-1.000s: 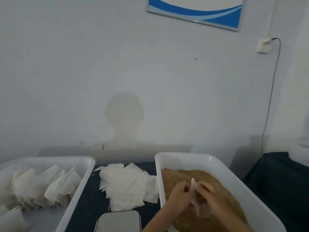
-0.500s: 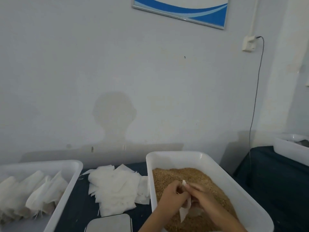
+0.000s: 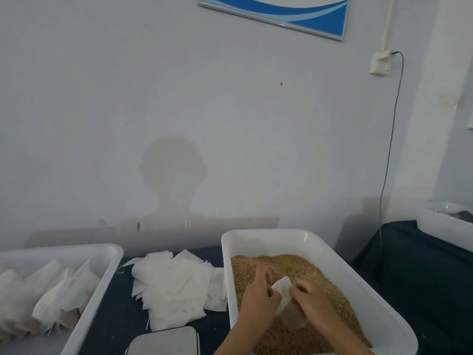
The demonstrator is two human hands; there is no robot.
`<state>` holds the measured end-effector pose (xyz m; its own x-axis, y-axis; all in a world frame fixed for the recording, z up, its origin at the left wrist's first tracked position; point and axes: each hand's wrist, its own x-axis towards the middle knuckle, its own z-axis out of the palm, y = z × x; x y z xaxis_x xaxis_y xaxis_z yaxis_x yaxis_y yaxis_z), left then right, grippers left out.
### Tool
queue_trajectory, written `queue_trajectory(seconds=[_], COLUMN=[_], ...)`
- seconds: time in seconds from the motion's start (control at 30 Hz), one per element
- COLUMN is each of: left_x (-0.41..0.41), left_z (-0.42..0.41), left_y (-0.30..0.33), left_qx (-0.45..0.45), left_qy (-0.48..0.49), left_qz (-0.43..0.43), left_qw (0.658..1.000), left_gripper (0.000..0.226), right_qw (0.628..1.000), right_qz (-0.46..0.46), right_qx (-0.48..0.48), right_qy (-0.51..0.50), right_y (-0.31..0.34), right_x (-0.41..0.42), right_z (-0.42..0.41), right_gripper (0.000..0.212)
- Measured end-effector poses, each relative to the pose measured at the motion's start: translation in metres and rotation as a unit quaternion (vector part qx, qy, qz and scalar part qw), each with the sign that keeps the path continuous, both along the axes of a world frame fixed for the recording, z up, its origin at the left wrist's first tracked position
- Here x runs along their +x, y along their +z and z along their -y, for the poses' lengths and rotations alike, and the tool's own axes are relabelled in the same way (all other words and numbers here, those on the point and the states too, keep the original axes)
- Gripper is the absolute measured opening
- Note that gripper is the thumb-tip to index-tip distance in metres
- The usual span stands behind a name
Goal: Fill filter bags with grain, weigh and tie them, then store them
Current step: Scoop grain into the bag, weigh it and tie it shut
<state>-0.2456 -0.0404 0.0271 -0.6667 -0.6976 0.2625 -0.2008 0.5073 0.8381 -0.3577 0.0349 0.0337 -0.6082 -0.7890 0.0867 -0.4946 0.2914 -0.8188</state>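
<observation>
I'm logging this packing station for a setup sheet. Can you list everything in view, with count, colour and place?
Grain tub: one, white, front right, holding brown grain.
Held bag: one, white, over the grain, between both hands.
Empty bags: a loose pile, white, on the dark tabletop left of the grain tub.
Left tub: one, white, front left, holding filled bags.
Scale: one, grey, bottom edge, in front of the pile.
Far tub: one, white, right edge, on a dark surface.
Picture: one, blue and white, on the wall.
Socket: one, white, wall, with a dark cable hanging.
Left hand: pinches the held bag.
Right hand: pinches the held bag.
</observation>
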Motion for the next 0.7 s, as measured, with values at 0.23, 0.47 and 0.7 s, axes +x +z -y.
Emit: queue_trajectory(seconds=[0.23, 0.47, 0.7], left_x=[-0.008, -0.005, -0.002], left_z=[-0.003, -0.012, -0.012], left_y=[-0.006, -0.003, 0.003], left_qx=[-0.138, -0.263, -0.297], left_qy=[-0.021, 0.003, 0.047], left_qz=[0.066, 0.138, 0.118], left_qw=[0.988, 0.955, 0.946], left_gripper=[0.022, 0.035, 0.023], right_qw=[1.0, 0.999, 0.955], right_qz=[-0.007, 0.037, -0.185], right_qx=[0.009, -0.006, 0.203], right_qy=[-0.014, -0.035, -0.116], right_y=[-0.001, -0.008, -0.014], right_x=[-0.005, -0.009, -0.011], right_z=[0.002, 0.004, 0.003], right_gripper=[0.032, 0.038, 0.019])
